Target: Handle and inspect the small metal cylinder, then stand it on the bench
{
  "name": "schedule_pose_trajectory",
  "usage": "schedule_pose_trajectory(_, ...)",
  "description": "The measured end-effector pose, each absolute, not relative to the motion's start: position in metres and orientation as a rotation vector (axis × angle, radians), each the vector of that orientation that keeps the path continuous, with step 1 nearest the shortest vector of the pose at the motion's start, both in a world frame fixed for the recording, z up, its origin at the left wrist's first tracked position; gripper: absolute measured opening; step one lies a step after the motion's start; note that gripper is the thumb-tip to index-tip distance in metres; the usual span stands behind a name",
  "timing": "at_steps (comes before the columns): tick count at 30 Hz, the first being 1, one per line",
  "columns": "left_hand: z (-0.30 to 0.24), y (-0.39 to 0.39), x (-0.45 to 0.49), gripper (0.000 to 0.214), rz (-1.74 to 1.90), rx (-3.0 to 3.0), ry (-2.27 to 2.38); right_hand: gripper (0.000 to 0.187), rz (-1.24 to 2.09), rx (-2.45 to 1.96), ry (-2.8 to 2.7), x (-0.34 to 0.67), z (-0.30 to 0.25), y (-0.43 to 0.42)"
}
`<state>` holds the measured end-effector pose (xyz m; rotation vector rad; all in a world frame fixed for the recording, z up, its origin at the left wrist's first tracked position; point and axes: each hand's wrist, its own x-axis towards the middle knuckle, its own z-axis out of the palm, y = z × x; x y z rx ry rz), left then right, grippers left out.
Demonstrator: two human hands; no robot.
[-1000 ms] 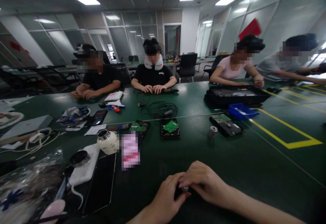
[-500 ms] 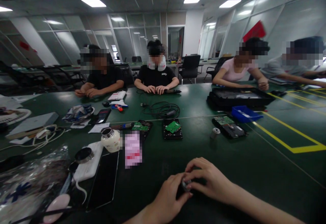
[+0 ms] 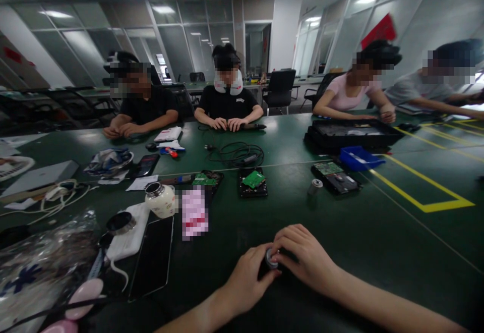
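My left hand [image 3: 249,275] is closed round a small round metal piece [image 3: 270,258] with a grey rim, held low over the green table. The fingertips of my right hand [image 3: 304,255] pinch at its upper face, so part of it is hidden. A small silver metal cylinder [image 3: 315,186] stands upright beyond my right hand. Past it lie opened hard drives: one [image 3: 338,177] at the right with a green circuit board, another [image 3: 253,184] in the middle with a loose green board on top.
To my left are a tablet [image 3: 152,257], a cream flask [image 3: 162,201], a white power bank [image 3: 130,232] and a clear plastic bag [image 3: 53,257]. A coiled black cable [image 3: 242,155], a blue tray [image 3: 361,158] and a black case [image 3: 350,133] lie farther off. Several people sit opposite.
The view has tilted down slightly, so table things and people sit higher in the picture. My hands stay together on the metal piece, with the right fingers shifted slightly on it.
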<state>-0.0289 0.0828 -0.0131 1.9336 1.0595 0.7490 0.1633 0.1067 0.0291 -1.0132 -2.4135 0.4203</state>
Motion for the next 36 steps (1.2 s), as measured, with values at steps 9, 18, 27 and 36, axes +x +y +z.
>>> schedule_pose_trajectory(9,-0.015,0.082,-0.027,0.046,0.764,1.929,1.067,0.015,0.217,-0.95,-2.477,0.167,0.03,0.104)
schedule_pose_trajectory(18,-0.014,0.082,-0.028,0.043,0.736,1.942,1.1,0.011,0.358,-0.824,-2.615,0.169,0.042,0.121)
schedule_pose_trajectory(27,-0.014,0.082,-0.03,0.049,0.729,1.927,1.058,0.008,0.227,-1.037,-2.4,0.209,0.042,0.146)
schedule_pose_trajectory(36,-0.011,0.084,-0.03,0.048,0.702,1.907,1.075,0.015,0.274,-1.28,-2.446,0.246,-0.008,0.17)
